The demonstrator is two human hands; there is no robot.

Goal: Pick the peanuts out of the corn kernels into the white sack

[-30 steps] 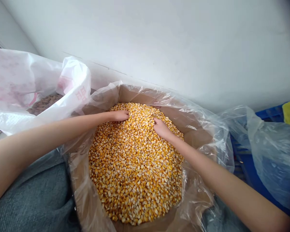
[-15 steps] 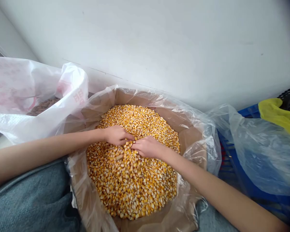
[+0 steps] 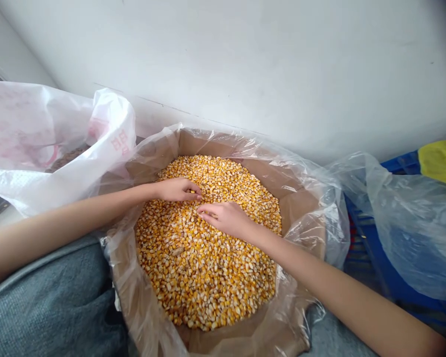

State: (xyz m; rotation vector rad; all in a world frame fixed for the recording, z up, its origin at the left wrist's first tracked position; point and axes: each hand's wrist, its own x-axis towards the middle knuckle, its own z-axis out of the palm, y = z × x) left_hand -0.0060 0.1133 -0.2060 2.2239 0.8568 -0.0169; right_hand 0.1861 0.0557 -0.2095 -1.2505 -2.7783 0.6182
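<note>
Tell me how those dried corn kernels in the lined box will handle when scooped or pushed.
The dried corn kernels lie loose and separate around the right hand, so they will probably flow rather than clump, trickling out of a handful. They look hard and smooth enough to roll if spilled. The heap looks deep, so a big push would likely feel heavy.

Storeroom-like space: plastic-lined cardboard box of dried corn kernels, woven sack, blue crate, white wall.

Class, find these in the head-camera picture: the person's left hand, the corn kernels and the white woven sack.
left hand (image 3: 178, 189): head view, on the back of the hand.
corn kernels (image 3: 208, 282): head view, on the heap's middle, below the hands.
white woven sack (image 3: 33, 186): head view, on its folded rim.
</note>
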